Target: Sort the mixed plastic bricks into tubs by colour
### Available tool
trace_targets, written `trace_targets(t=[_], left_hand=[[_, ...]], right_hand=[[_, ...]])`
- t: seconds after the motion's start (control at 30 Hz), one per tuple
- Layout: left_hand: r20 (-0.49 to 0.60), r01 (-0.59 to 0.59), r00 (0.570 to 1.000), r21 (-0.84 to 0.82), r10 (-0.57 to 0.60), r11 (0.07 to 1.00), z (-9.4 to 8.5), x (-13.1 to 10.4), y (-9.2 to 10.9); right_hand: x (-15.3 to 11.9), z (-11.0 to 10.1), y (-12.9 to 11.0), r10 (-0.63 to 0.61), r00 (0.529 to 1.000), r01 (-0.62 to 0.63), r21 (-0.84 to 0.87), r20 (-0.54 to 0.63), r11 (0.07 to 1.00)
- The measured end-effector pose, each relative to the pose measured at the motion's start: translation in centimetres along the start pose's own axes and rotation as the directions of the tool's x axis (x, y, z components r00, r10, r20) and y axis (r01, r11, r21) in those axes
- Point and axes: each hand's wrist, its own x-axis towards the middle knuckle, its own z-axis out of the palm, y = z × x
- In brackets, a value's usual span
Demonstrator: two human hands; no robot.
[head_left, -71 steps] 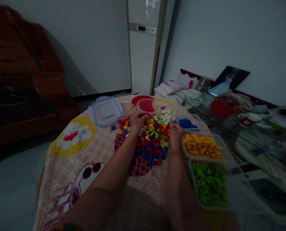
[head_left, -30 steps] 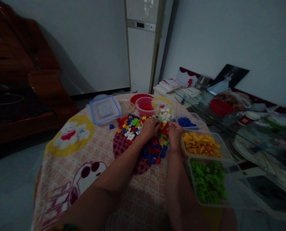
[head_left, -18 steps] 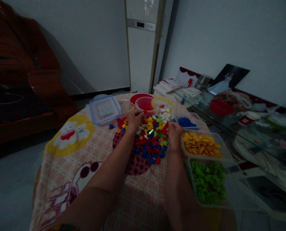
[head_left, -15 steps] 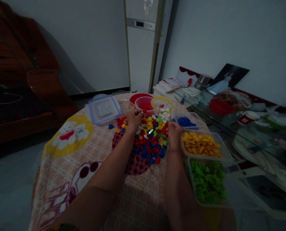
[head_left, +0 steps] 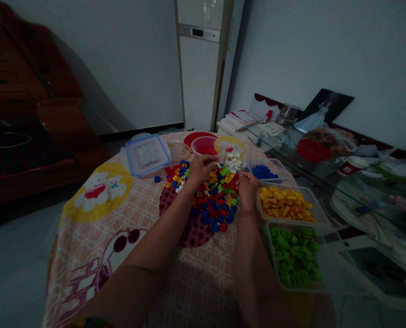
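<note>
A pile of small mixed toy bricks [head_left: 220,200] in red, blue, yellow, green and white lies on the table. Over its back part reaches my left hand [head_left: 203,171], just in front of a round tub [head_left: 193,146] with red bricks in it. Its fingers are drawn together and point right; what they hold, if anything, is too small to make out. At the pile's right edge is my right hand [head_left: 248,187], thumb and fingers pinched close to some red bricks. Whether a brick sits in that pinch is hidden.
On the right stand clear boxes of blue bricks [head_left: 263,172], yellow bricks [head_left: 286,205] and green bricks [head_left: 295,257]. White bricks [head_left: 233,160] lie in another at the back. A blue-rimmed lid [head_left: 148,156] rests back left. Beyond is a cluttered glass table [head_left: 285,159].
My left hand has moved right across the back of the pile, uncovering bricks on the left. My right hand has stayed almost in place.
</note>
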Motion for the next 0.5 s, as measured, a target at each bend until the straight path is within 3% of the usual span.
trace_targets(t=[0.1, 0.17, 0.27, 0.33, 0.5], left_hand=[[0.194, -0.165, 0.975, 0.288, 0.111, 0.943, 1.9, -1.3, 0.8], [0.339, -0.305, 0.927, 0.431, 0.161, 0.849, 3.4, -2.4, 1.3], [0.522, -0.475, 0.834, 0.512, 0.180, 0.716, 5.3, -3.8, 1.7], [0.578, -0.520, 0.803, 0.566, 0.142, 0.639, 5.9, -4.3, 1.8], [0.588, -0.516, 0.808, 0.666, 0.047, 0.539, 5.1, -4.0, 2.3]], right_hand=[[0.0, -0.1, -0.2, -0.006, 0.999, 0.006, -0.005, -0.042, 1.000], [0.0, -0.2, -0.2, -0.031, 0.997, 0.029, -0.026, -0.072, 0.999], [0.2, -0.4, -0.2, -0.084, 0.989, 0.078, -0.054, -0.125, 0.995], [0.2, -0.4, -0.3, -0.093, 0.985, 0.085, -0.060, -0.149, 0.995], [0.0, -0.5, -1.3, -0.094, 0.984, 0.088, -0.048, -0.150, 0.995]])
